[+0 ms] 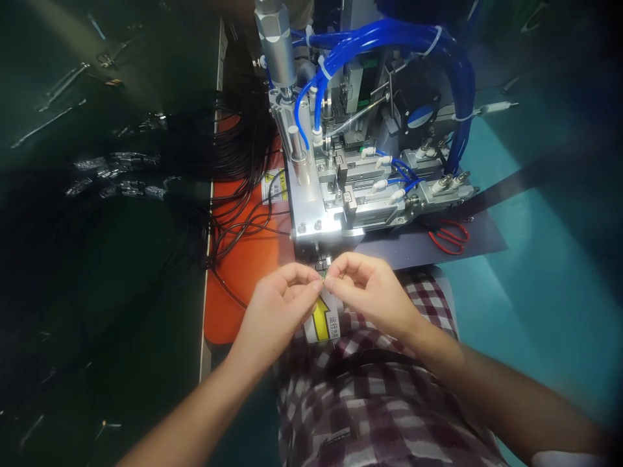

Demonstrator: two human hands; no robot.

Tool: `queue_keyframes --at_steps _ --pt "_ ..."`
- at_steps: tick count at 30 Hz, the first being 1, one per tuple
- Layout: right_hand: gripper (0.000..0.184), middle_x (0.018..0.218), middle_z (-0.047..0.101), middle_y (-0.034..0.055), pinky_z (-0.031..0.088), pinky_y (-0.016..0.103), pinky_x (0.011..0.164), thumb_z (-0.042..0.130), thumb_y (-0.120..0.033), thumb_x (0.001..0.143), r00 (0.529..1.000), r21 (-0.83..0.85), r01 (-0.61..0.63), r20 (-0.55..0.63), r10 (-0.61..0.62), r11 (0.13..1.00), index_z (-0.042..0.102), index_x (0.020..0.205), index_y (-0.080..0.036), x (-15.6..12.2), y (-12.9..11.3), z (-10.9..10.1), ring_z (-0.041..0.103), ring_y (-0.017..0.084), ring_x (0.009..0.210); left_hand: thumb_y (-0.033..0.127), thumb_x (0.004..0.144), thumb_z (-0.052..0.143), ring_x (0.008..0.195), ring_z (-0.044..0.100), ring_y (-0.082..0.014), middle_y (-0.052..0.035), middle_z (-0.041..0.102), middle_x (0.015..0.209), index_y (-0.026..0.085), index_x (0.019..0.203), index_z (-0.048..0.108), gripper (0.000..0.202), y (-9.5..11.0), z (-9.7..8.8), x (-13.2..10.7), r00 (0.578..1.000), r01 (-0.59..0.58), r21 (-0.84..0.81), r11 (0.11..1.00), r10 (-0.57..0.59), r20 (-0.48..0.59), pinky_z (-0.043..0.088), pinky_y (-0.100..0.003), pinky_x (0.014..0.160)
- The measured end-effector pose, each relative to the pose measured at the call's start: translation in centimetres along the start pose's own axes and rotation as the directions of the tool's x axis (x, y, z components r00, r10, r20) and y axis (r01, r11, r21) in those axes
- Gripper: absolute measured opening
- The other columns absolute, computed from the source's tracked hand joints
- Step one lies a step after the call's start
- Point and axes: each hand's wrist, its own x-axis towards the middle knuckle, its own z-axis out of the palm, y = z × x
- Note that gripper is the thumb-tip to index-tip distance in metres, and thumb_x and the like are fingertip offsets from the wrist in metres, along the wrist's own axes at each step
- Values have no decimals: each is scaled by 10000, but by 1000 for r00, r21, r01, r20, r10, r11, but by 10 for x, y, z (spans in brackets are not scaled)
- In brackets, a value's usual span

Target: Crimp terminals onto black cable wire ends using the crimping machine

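My left hand [280, 301] and my right hand [372, 288] meet fingertip to fingertip just in front of the metal machine [316, 211]. Both are closed in a pinch on thin wires [324, 279], tiny coloured strands mostly covered by the fingers. A black cable [232, 292] runs over the orange surface toward my left hand; its end is hidden. Right behind the fingertips is the machine's small front fixture [322, 259]. Below them shows a white label with a yellow arrow [321, 321].
Black cables [243, 149] lie bundled on the orange board [248, 259] at left. Blue air tubes [389, 32] arch above the machine. Red-handled scissors [450, 237] rest on the dark mat [418, 250] at right. More cables with plastic-wrapped ends [121, 172] lie on the dark left surface.
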Motion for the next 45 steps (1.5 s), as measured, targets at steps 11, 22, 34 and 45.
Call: queue_keyframes --at_steps 11,22,34,45 --pt "147 542 460 -60 291 198 427 653 -231 754 997 243 -74 -2 77 967 546 672 -173 -1 -1 8 356 65 460 361 837 633 472 326 -68 59 423 494 169 823 593 197 -7 0 1 999 -21 -40 999 20 -34 251 -198 465" --pt "148 646 500 -40 289 233 497 525 -295 899 975 -289 199 158 -159 936 535 790 -195 3 -3 -12 411 93 530 375 821 649 459 321 -58 59 424 510 164 768 578 229 -4 1 -1 998 4 14 1000 -3 -56 242 -180 437" --pt "204 655 439 -36 330 239 543 490 -273 919 946 -20 265 200 -255 964 477 731 -195 13 11 -17 385 101 573 308 811 647 415 362 -66 65 460 500 175 839 623 138 7 3 1 997 -62 179 982 68 -30 295 -190 418" --pt "246 614 392 -57 285 239 512 530 -322 909 986 125 169 -19 -167 978 463 710 -194 25 34 -14 327 93 540 183 913 490 802 595 -175 -62 620 828 158 883 632 147 -6 -3 28 734 -483 826 291 649 200 454 -268 734"
